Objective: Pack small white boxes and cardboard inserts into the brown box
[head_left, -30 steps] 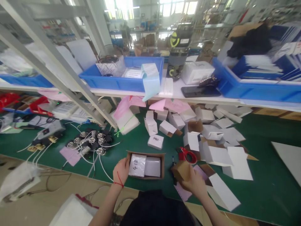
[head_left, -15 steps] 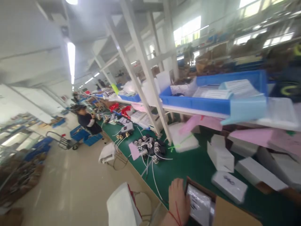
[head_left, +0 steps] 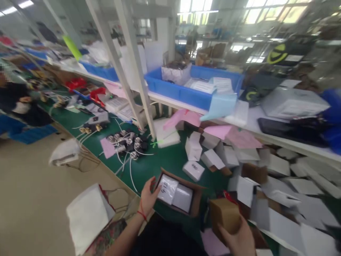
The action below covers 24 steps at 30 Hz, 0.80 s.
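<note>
My left hand [head_left: 149, 195] is at the left end of an open cardboard box [head_left: 196, 203], thumb and fingers apart, the thumb by its rim. Inside the box lie a clear-wrapped white packet [head_left: 168, 189] with handwritten marks and a second pale packet [head_left: 183, 197]. To the right, my right hand [head_left: 241, 236] grips a small brown cardboard box [head_left: 226, 215], with the thumb on its near side. Just beyond the open box rests a white box [head_left: 194, 170] with dark writing on top. The underside of the brown box is hidden.
Many white cartons [head_left: 279, 220] crowd the green bench at right. Black parts with white cables [head_left: 128, 144] lie at left. A blue bin [head_left: 181, 93] stands on the shelf behind a post [head_left: 138, 71]. A covered chair [head_left: 89, 217] and a co-worker [head_left: 16, 99] are at left.
My view has swung to the right and down. The open box now shows whole, and my right hand has come into view with the brown box. My left hand stays by the open box's end.
</note>
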Motion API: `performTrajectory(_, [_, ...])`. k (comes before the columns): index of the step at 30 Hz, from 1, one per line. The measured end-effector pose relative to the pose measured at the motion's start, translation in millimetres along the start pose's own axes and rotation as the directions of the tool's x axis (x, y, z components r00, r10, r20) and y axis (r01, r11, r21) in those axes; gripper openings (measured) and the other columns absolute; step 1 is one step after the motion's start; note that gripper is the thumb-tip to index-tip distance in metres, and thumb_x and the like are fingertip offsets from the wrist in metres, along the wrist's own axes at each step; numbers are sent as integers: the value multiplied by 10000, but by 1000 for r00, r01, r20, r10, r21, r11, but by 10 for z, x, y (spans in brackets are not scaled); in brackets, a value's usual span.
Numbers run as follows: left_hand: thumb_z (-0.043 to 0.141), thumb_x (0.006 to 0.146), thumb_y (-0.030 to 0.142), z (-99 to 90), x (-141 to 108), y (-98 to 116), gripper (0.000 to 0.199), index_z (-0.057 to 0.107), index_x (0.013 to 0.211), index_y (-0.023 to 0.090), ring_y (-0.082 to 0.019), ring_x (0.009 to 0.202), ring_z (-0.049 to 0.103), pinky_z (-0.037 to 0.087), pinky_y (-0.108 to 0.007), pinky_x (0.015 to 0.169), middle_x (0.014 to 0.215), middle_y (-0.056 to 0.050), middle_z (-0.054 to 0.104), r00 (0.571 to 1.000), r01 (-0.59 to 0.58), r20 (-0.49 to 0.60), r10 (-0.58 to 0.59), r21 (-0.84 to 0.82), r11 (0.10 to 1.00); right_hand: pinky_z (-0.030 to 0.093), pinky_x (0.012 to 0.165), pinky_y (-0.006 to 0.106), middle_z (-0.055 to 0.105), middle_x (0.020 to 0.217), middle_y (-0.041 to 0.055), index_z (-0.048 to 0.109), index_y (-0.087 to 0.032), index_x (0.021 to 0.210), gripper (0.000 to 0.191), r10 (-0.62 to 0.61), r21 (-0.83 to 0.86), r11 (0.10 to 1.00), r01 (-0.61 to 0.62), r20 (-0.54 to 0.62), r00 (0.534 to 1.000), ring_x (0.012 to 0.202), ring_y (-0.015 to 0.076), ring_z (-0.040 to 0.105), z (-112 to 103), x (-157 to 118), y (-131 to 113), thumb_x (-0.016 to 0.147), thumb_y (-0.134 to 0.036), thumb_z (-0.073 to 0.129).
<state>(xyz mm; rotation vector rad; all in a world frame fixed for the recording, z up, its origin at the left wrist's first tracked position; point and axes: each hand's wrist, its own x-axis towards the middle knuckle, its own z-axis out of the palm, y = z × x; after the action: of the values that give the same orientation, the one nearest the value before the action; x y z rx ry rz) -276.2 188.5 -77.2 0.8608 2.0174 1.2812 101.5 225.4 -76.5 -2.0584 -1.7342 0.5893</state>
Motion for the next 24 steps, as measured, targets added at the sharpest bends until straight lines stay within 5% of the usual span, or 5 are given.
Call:
performTrajectory(4, [634,798,487,71,52,-116,495,644,1159,149,-308,1147,618,475,-464,1042,1223,-142,669,990,62,133,-45,-123,990,446,934,681,564,1225,317,506,-15,1310,825,-74,-61,996,71,-51,996,1171,503,529,-106,-233,-343,729,-597,571])
performTrajectory(7, [594,827,516,102,85,-105,543,635,1213,137,-304,1182,601,459,-442,1064,1276,-132,648,974,133,206,-95,-181,974,443,1081,529,532,1378,192,493,-166,1354,564,-257,355,912,206,102,961,1280,327,520,40,-435,-1053,868,-443,567])
performTrajectory(11, [613,818,555,74,146,-131,611,616,1270,144,-304,1253,555,408,-434,1118,1347,-128,604,950,200,282,-136,-213,956,508,1032,473,579,1352,211,497,-124,1345,623,-47,568,768,-296,511,858,1193,307,612,693,-472,-1658,850,-496,556])
performTrajectory(16, [592,856,589,-49,163,-173,628,603,1316,162,-301,1346,467,340,-433,1171,1411,-104,551,903,255,404,-148,-226,940,524,990,466,703,1191,121,608,-180,1232,608,90,525,703,-479,603,793,1137,301,644,1487,-200,-1578,774,-578,614])
performTrajectory(24, [493,909,623,-71,167,-238,686,549,1383,130,-287,1369,438,304,-427,1196,1444,-118,515,870,304,478,-123,-322,897,481,996,469,725,1125,139,665,-160,1132,503,1,403,884,-239,508,861,1077,314,650,1532,-222,-1602,869,-534,454])
